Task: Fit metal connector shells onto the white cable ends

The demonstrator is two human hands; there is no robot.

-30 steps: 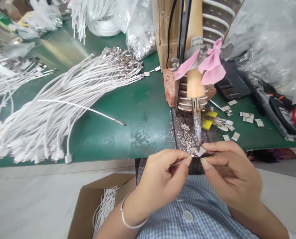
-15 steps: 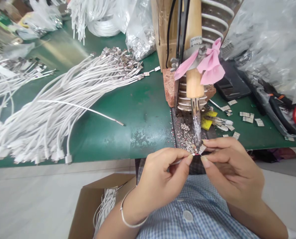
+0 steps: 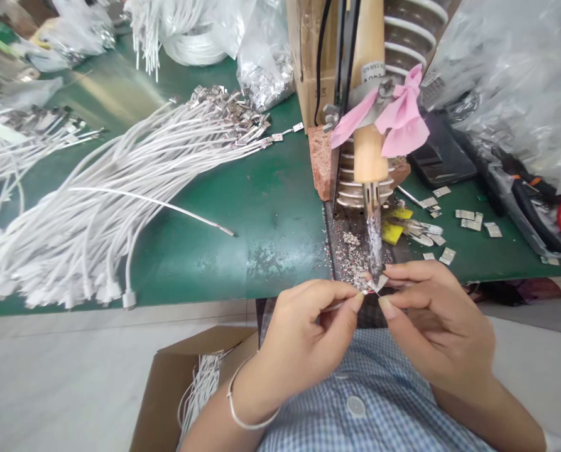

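Observation:
At the table's front edge, my left hand (image 3: 313, 342) pinches the end of a white cable (image 3: 365, 291) between thumb and fingertips. Opposite it, my right hand (image 3: 443, 326) is closed, its fingertips on a small metal USB connector (image 3: 382, 282). A thin bright strand shows near its thumb; I cannot tell whether it is solder or a wire. Between both hands the tip of a soldering iron (image 3: 374, 248) points down, at or very near the cable end and connector. The iron is fixed in a stand and has a wooden handle (image 3: 371, 154) with a pink cloth strip (image 3: 405, 119) tied round its clamp.
White cables with metal plugs (image 3: 167, 157) lie heaped on the green table (image 3: 205, 263). Right of the iron are loose USB connectors (image 3: 471, 220), a yellow sponge (image 3: 394, 226) and a tray with pliers (image 3: 534, 201). A cardboard box (image 3: 162, 389) with cables stands below.
Both hands keep nearly the same place at the iron's tip. The right thumb has shifted slightly left, and a thin bright strand now shows by it. The view has moved slightly.

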